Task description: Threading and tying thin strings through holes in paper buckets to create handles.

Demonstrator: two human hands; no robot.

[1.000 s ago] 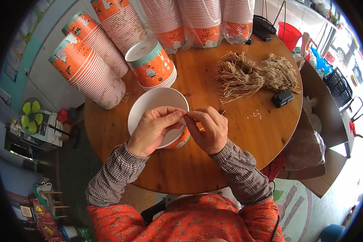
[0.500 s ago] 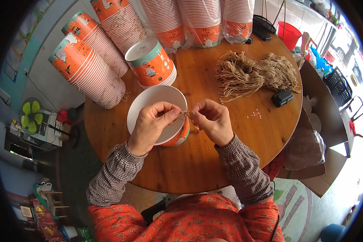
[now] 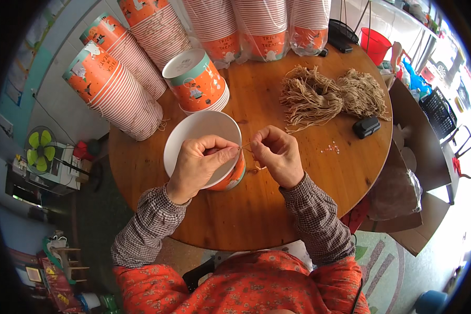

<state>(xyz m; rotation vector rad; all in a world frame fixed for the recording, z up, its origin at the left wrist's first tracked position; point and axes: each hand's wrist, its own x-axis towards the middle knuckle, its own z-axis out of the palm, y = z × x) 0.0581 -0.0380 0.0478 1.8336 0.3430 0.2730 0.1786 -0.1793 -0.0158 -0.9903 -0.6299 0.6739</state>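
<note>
An orange paper bucket with a white inside stands mouth up on the round wooden table, tipped slightly toward me. At its right rim my left hand pinches a thin tan string between thumb and forefinger; whether it also grips the rim I cannot tell. A short span of the string runs across to my right hand, whose thumb and fingertips are closed on it. A loose end of the string hangs below the right fingers, beside the bucket's outer wall.
Beyond the bucket sits a nested stack of upside-down buckets. Tall bucket stacks lean at the left, and plastic-wrapped ones stand behind. Bundles of tan strings, a small black case and tiny pale bits lie to the right.
My right hand has drawn slightly up and away from the left, and the string between them is longer and straighter. The left hand has barely moved.
</note>
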